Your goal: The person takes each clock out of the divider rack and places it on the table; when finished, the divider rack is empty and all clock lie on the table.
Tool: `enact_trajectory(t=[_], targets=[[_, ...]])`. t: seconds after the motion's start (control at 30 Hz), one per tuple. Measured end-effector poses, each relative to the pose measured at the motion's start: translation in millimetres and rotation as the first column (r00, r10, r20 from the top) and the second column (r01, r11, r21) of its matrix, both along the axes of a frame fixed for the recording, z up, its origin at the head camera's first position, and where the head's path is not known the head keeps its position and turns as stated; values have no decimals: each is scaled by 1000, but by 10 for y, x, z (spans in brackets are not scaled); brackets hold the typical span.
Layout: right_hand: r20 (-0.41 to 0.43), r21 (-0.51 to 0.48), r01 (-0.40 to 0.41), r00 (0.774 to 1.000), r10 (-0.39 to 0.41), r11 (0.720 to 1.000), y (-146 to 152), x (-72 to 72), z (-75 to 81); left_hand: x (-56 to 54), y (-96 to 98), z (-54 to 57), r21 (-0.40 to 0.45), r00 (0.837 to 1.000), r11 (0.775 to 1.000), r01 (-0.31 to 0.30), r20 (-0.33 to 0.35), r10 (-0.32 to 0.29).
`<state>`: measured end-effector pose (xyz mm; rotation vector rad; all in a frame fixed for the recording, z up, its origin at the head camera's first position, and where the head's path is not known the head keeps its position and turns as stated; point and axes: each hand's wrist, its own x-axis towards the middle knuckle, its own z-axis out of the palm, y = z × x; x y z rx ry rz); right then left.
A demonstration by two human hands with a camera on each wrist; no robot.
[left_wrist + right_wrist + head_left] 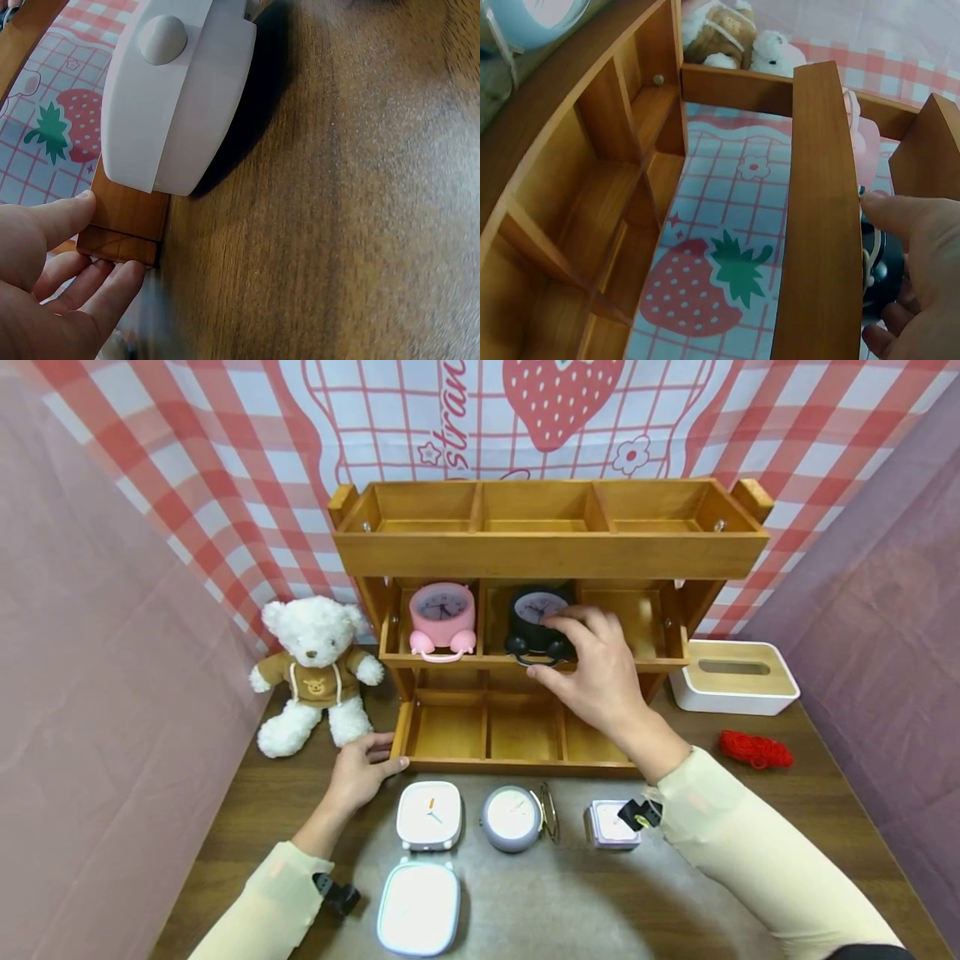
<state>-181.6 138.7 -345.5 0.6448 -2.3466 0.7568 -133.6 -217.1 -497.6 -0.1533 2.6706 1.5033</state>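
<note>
A three-tier wooden shelf stands at the back of the table. My right hand grips a black alarm clock in the middle compartment of its middle tier, thumb by the front handle and fingers over the clock's right side. The black clock leans back, its face tilted upward. To its left, a pink alarm clock of the same shape sits in the left compartment. With thumb and fingers, my left hand pinches the shelf's lower left front corner, close to a white clock.
In front of the shelf lie a grey round clock, a small lilac clock and a light blue-rimmed clock. A white teddy bear sits left; a tissue box and red yarn lie right.
</note>
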Motion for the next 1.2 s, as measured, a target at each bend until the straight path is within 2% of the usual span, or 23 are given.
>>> enact_trajectory(t=[0.23,0.67,0.9,1.03,1.2], targets=[[14,56,-1,1000,0,998,23,-5,18,0,0,-20,6,1000,1000,4,-5,-4],[132,1,-133,982,131,991,163,67,111,1,0,-27,18,1000,1000,3,-10,-3],[85,-8,-180,980,180,984,237,97,10,0,-11,-49,18,1000,1000,2,-11,-2],[61,-47,-153,986,156,987,198,113,-44,1,-12,-42,19,1000,1000,-1,-14,1],[52,-164,-66,996,75,984,70,144,-86,5,-6,-35,26,1000,1000,-3,-14,3]])
